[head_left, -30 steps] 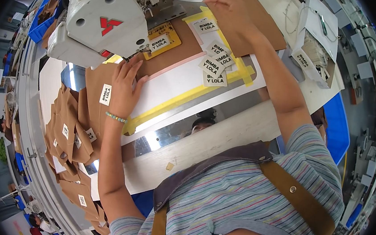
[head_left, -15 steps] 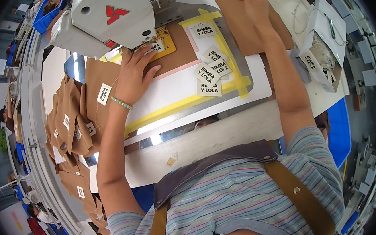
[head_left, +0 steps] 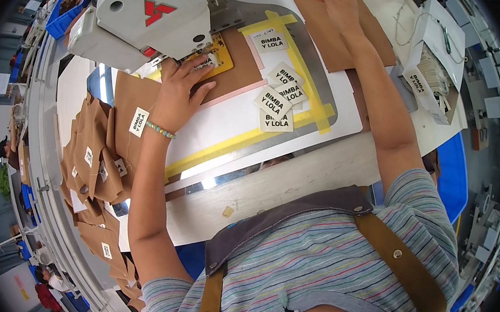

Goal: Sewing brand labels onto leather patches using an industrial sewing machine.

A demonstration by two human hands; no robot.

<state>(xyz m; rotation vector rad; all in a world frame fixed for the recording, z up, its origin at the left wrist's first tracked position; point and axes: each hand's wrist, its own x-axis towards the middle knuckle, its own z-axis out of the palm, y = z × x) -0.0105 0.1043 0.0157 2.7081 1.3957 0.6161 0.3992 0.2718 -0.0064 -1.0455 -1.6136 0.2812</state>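
From the head camera we see both of our hands stretched out over the worktop point(head_left: 295, 178). Our left hand point(head_left: 179, 93) lies flat, fingers spread, pressing on a brown leather piece point(head_left: 233, 74) that sits just under the white sewing machine head point(head_left: 149, 13); its fingertips reach the yellow template point(head_left: 219, 64) at the needle area. The hand grips nothing, it only bears down. A beaded bracelet point(head_left: 160, 129) circles that wrist.

Our right hand point(head_left: 337, 3) is far ahead of the left, resting on a second brown leather piece point(head_left: 343, 42) at the far edge of the worktop. Its fingers curl at the picture's rim, and we cannot tell whether they pinch the piece or merely touch it.

Between the two hands lie several small white fabric labels point(head_left: 279, 96), loose inside a frame of yellow tape point(head_left: 305, 71) on a grey plate.

To the left of our left hand, a heap of finished brown pieces point(head_left: 97, 166) with labels sewn on spills along the worktop's edge. Beyond the right forearm stands a white box of tags point(head_left: 434, 59).
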